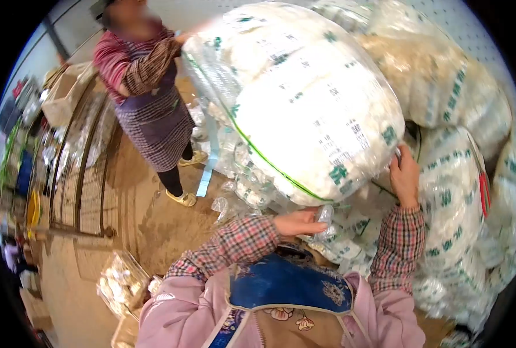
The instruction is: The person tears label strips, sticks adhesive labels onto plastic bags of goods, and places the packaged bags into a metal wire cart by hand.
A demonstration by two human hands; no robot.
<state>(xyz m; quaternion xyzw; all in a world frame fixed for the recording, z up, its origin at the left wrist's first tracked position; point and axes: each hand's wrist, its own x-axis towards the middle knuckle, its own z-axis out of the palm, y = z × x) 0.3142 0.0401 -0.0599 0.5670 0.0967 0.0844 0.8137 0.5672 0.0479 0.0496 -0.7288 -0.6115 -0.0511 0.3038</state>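
Observation:
A large clear plastic bag (pixel 304 104), packed with something white and printed in green, stands tilted in front of me. A bright green strap (pixel 264 158) runs along its left side. My left hand (pixel 300 223) is closed on a gathered piece of clear plastic at the bag's lower end. On the bag's lower right corner, my right hand (pixel 406 174) pinches the film between thumb and fingers. A co-worker (pixel 148 87) in a checked apron stands on the far left side of the bag, one arm stretched to its upper edge.
More filled plastic bags (pixel 443 203) are piled on the right and behind. Red-handled scissors or a similar tool (pixel 483 191) lies on one. At left stands a metal rack (pixel 78 174). A clear bag of pale pieces (pixel 122 283) sits on the brown floor (pixel 148 226).

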